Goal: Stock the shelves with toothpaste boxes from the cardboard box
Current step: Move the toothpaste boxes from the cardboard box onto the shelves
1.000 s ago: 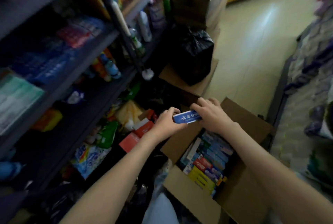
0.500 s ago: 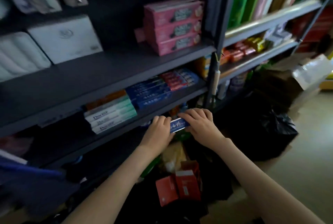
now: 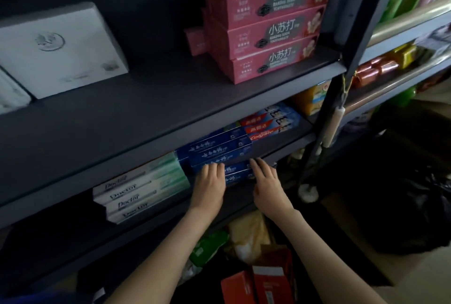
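Left grip [image 3: 211,182] & right grip [image 3: 267,182], fingers straight, pressed on front blue toothpaste box [image 3: 238,173] at edge of mid shelf [image 3: 292,141]. Blue stack [image 3: 214,149] sat behind it. White Doctor boxes [image 3: 141,191] just left, red Colgate boxes [image 3: 271,125] just right. Pink boxes [image 3: 268,27] stacked 3 high on upper shelf [image 3: 146,108].

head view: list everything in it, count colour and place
blue toothpaste boxes: at least four, blue, lower shelf middle
Colgate boxes: about three, red-blue, right of those
Doctor boxes: four, white-green, left of those
pink boxes: three showing, pink, upper shelf right
white box: one, white, upper shelf left
red cartons: two, red, floor
black bag: one, black, floor right
left hand: one, fingers flat on blue boxes
right hand: one, fingers flat on blue boxes
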